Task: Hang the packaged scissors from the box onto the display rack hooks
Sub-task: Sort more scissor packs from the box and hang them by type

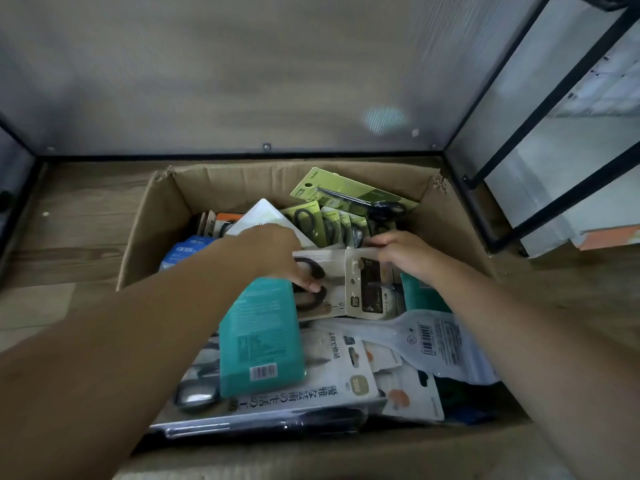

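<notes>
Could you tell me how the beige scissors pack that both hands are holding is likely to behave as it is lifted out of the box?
The beige scissors pack looks like a flat card, so it should stay fairly stiff. The left hand and right hand grip opposite ends, which should keep it level. The black handles probably weight that end.

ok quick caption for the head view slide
Both hands, left and right, grip a beige scissors pack inside the cardboard box.

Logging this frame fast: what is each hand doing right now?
Left hand: grips the beige scissors pack, fingers curled over its black handles.
Right hand: grips the top edge of the beige carded pack.
</notes>
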### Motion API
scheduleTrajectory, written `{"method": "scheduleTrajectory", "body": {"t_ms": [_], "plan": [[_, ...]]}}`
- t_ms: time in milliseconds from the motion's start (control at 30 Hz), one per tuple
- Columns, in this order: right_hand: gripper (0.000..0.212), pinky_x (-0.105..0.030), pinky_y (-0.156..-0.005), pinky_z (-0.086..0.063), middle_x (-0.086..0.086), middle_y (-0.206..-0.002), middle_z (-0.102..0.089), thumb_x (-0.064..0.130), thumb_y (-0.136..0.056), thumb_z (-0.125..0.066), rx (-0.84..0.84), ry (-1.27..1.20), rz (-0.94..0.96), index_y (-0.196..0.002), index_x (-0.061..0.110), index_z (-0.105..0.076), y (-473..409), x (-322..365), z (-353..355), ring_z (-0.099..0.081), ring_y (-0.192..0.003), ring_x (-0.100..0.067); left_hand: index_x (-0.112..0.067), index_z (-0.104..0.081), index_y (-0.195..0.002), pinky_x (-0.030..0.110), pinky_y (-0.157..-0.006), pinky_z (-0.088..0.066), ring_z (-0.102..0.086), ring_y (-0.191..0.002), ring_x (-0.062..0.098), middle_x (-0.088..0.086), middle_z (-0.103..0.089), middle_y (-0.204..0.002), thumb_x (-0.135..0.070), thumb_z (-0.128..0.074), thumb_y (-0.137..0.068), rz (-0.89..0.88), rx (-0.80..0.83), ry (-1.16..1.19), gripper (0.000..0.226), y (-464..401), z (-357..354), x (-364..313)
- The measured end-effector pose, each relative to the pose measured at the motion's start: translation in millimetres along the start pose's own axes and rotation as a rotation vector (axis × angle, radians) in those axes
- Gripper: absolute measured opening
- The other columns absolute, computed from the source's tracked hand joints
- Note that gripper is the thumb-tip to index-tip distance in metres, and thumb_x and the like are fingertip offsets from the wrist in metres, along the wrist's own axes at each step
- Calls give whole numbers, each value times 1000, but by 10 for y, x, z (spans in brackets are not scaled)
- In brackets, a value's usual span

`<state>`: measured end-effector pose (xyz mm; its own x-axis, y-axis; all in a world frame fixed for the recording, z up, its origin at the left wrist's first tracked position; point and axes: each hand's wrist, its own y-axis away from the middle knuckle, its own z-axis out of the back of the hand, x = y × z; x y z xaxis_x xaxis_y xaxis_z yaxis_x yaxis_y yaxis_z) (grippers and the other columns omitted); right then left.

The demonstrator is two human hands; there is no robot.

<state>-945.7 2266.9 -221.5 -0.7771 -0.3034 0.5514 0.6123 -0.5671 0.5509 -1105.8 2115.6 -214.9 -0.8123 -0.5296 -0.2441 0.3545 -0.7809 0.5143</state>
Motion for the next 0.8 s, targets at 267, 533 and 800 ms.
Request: {"method": "scheduleTrajectory", "body": {"t_ms": [267,533,800], "plan": [[33,-29,-63,-38,-4,-103,-43,6,-72,-54,85,208,-69,-98,25,-52,145,34,-20,-47,-94,-25,-18,-56,-84,28,-68,-38,-52,-80,13,-3,-57,-91,-53,-73,-72,-42,236,12,41,27,49,-147],[15,-28,-53,-30,-4,-72,-55,3,-67,-54,-238,186,96,-80,6,-58,287,9,-177,-50,-68,-20,-15,-52,-127,33,-90,-45,-53,-105,20,1,-55,-119,-44,-75,-75,-1,372,-50,63,129,64,-194],[28,-26,-58,-35,8,-79,-47,7,-67,-61,-389,111,200,-65,33,-50,418,-30,-145,-45,-70,-9,-8,-59,-118,26,-75,-44,-55,-107,26,11,-55,-126,-38,-74,-78,93,577,-112,52,78,205,-385]]}}
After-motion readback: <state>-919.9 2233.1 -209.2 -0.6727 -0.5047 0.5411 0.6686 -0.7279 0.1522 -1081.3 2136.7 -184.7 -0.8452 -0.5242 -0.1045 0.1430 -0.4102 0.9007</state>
